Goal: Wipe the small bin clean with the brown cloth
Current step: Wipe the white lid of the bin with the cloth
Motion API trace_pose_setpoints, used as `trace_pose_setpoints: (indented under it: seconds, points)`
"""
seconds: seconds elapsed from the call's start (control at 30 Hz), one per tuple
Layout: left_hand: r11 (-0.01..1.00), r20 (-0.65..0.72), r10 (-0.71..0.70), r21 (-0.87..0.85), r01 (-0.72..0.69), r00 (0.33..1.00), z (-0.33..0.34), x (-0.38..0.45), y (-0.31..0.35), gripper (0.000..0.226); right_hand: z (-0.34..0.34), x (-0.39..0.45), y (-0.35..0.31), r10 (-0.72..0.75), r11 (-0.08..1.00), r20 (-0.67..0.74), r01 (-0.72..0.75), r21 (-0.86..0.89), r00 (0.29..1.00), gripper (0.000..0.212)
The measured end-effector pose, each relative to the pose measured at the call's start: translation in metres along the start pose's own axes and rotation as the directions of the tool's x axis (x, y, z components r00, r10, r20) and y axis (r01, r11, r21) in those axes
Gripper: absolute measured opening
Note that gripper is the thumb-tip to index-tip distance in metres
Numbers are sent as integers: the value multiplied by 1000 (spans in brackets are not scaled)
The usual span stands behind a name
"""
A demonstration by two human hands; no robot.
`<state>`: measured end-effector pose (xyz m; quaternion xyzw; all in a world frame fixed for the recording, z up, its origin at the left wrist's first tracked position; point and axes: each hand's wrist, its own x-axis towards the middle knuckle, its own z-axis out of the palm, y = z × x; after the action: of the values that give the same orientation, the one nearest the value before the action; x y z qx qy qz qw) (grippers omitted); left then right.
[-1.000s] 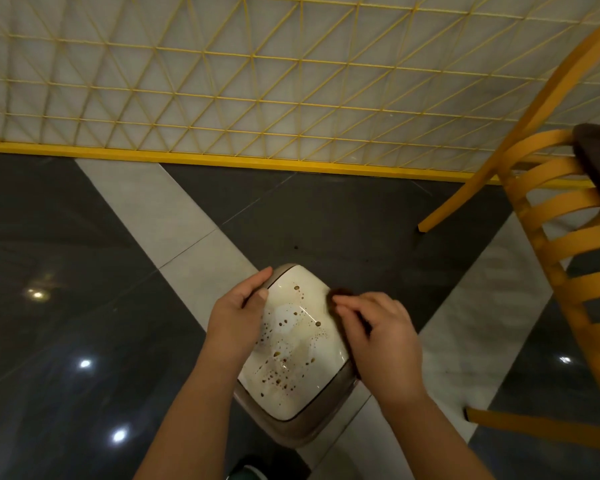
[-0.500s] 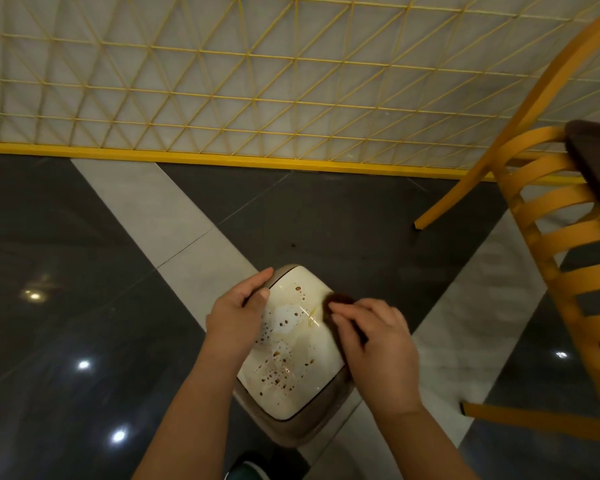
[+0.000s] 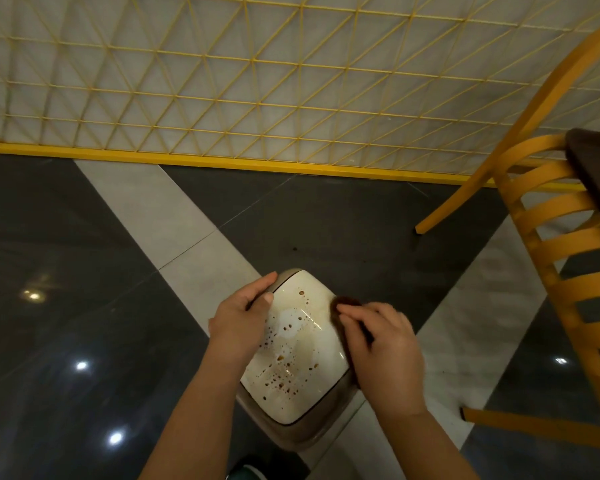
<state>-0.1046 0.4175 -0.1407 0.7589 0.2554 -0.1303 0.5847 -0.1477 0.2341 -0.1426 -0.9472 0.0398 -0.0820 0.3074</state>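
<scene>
Head view — the only one I have. The bin stands on the floor, straddling the pale stripe where it meets the dark glossy tiles, with the chair off to its right and the yellow lattice screen along the floor's far edge. My left hand grips the bin's far-left edge, fingers curled over the rim and thumb on the lid, steadying it. My right hand sits at the right edge, fingers bent down over the cloth, pinning it against the lid's rim; only a dark brown tuft shows past the fingertips, so most of it is hidden.

What matters now: the dirty lid lies to the left of the cloth hand, its long axis running from near me away toward the screen. The right hand is the nearer one to sweep it — I judge a stroke leftward across the lid comes next.

Materials: the lid is a smooth, glossy cream plastic, a rounded square gently domed, spattered with brown droplets thickest toward the near corner. The body below is a taupe shell. The cloth looks soft and fuzzy.
</scene>
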Motion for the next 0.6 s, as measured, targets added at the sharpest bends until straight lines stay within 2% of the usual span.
trace_pose_setpoints:
  seconds: [0.1,0.17,0.27,0.33,0.53,0.6]
  points:
    - [1000,1,-2,18,2,1000,-1,-1,2,30,-6,-16,15,108,994,0,-108,15,994,22]
    - [1000,5,1,24,-1,1000,-1,-1,2,30,-9,-28,13,23,999,-33,-23,-25,999,21]
    - [1000,7,6,10,-6,1000,0,0,1,29,-1,-28,-2,-202,976,-12,200,-83,979,23]
    - [1000,3,19,9,-20,1000,-1,0,0,31,3,-16,-10,-237,964,20,237,-120,971,19]
    - [1000,9,10,16,-10,1000,-1,0,-1,32,-1,-14,8,86,996,-36,-85,26,996,21]
    - [1000,2,8,24,-8,1000,-1,0,-1,30,-4,-26,12,81,997,-56,-81,14,995,24]
